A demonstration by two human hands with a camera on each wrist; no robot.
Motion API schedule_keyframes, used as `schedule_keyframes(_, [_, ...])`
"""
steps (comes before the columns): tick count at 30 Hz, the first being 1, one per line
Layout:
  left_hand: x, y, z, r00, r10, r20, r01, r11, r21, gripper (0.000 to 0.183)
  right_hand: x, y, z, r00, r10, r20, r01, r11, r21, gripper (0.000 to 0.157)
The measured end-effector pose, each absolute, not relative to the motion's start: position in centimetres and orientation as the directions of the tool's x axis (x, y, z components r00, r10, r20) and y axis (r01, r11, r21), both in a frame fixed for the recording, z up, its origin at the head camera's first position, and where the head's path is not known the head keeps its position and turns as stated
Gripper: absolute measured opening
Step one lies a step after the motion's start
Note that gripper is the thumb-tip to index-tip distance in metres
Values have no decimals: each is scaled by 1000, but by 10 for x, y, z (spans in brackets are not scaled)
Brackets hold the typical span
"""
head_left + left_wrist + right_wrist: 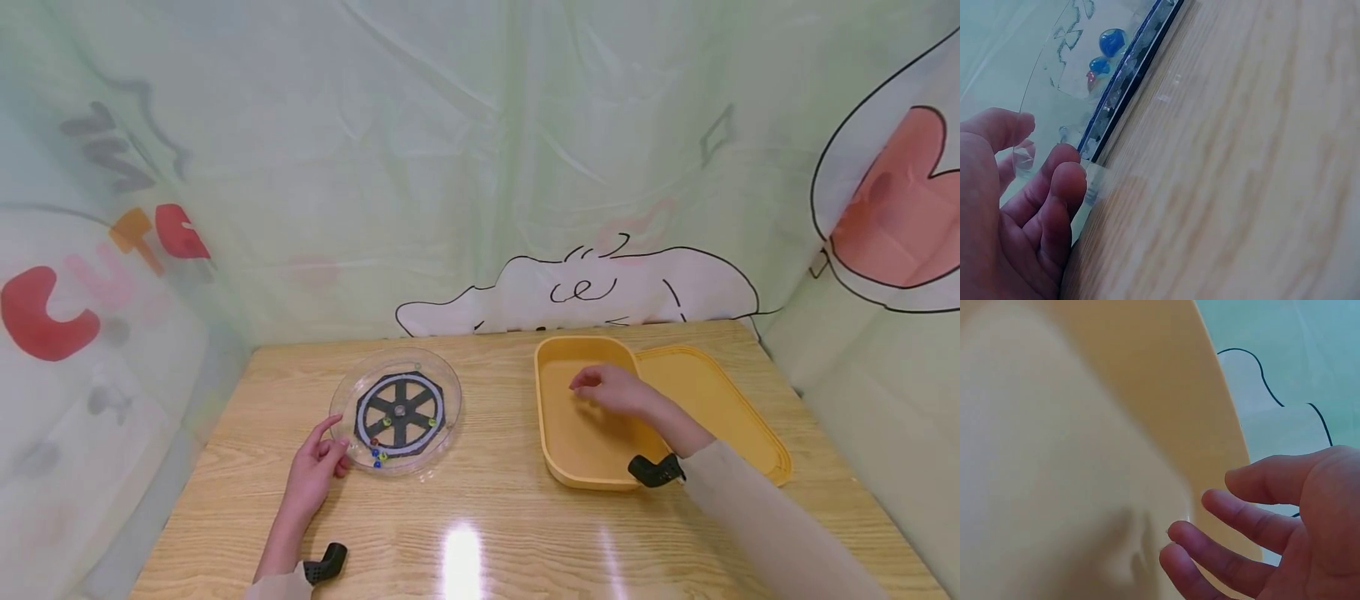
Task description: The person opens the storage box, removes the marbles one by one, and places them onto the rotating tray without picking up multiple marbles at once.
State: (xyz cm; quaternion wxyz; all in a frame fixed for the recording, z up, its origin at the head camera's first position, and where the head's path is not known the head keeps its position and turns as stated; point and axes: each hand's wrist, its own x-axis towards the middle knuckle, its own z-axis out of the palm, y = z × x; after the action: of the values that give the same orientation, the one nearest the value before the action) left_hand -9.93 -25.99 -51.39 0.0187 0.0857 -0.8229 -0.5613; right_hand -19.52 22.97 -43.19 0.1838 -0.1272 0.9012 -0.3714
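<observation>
A clear round dish [341, 392] stands at the left of the table, with several small glass marbles [1112, 42] in it, some blue, some greenish-yellow, one reddish. A black spoked wheel shape [400, 387] shows through the dish. My left hand [313, 471] holds the dish's near-left rim between thumb and fingers. To the right lies a yellow-orange plastic tub [573, 479]. Inside its outline my right hand [611, 389] hovers, fingers loosely bent and apart, nothing between them. Its shadow falls on the tub's bare floor in the right wrist view.
A flat yellow-orange lid [708, 396] lies right of the tub, partly behind the right forearm. The wooden table [487, 533] meets a pale printed curtain [450, 167] at the back and sides. Each wrist wears a black camera mount [654, 471].
</observation>
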Motion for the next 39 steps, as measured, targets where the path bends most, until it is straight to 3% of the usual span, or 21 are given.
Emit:
schedule_keyframes(11, [-101, -261, -516, -984, -162, -70, -124, 353, 927, 43, -191, 222, -435, -898, -346, -271, -35, 672, -740, 21])
schedule_keyframes(20, [-102, -260, -514, -984, -159, -76, -128, 347, 929, 43, -195, 229, -437, -859, -414, -300, -57, 661, -748, 16])
schedule_keyframes(31, [-102, -262, -512, -986, -147, -78, -125, 344, 930, 45, -197, 239, -429, -659, -544, -518, -68, 730, -680, 9])
schedule_keyframes(36, [-96, -254, -493, -987, -137, -86, -128, 337, 933, 45, -199, 240, -427, -562, -589, -581, -109, 749, -654, 7])
schedule_keyframes(39, [-92, -248, -481, -988, -134, -83, -124, 342, 932, 45, -198, 240, -426, -496, -593, -634, -109, 767, -632, 16])
